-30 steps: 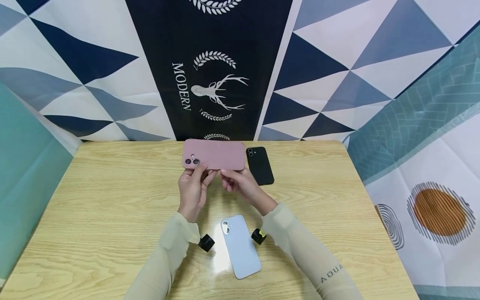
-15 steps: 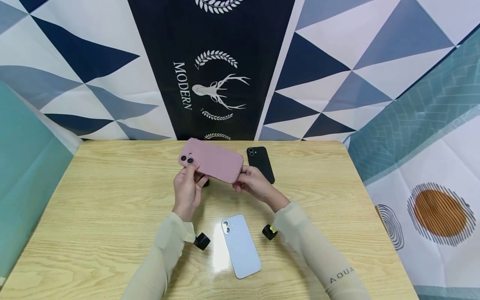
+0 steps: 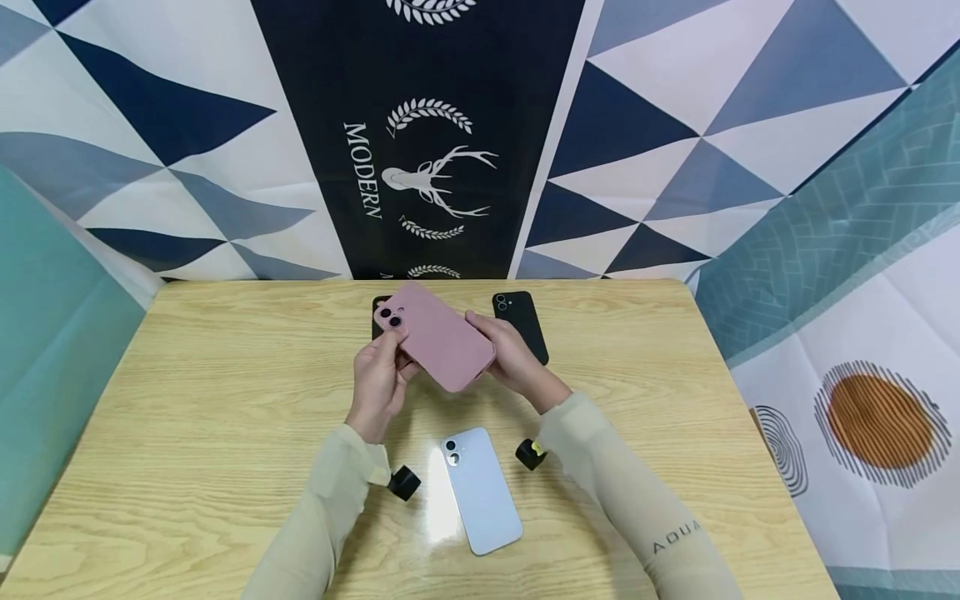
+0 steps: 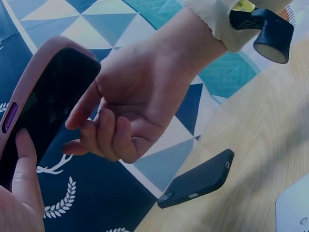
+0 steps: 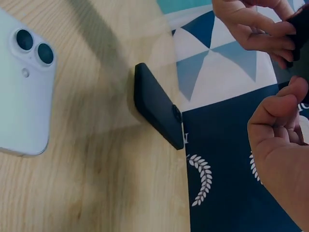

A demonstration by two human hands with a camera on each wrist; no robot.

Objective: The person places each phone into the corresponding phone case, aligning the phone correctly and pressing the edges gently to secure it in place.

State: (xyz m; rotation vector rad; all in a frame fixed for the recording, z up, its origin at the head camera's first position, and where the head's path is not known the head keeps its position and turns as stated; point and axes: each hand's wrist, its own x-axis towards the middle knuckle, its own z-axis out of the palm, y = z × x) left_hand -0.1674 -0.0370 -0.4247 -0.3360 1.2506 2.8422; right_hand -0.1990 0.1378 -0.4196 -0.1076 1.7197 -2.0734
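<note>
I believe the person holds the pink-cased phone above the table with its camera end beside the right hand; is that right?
Not quite: the pink-cased phone has its camera end beside the left hand, as the head view shows.

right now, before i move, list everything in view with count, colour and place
pink case: 1, pink, held over the table
dark phone: 1, black screen, inside the pink case
pale phone: 1, blue-white, nearer side of table
black phones or cases: 2, black, far side, left one partly hidden
table: 1, light wood, underneath
backdrop: 1, navy, white, blue, behind table
side cloths: 2, teal; teal and white, either side
wrist cameras: 2, black, one per wrist
sleeves: 2, cream, left and right
left grip: 1, bare, pinching the pink case's camera end
right grip: 1, bare, at its right edge
</note>
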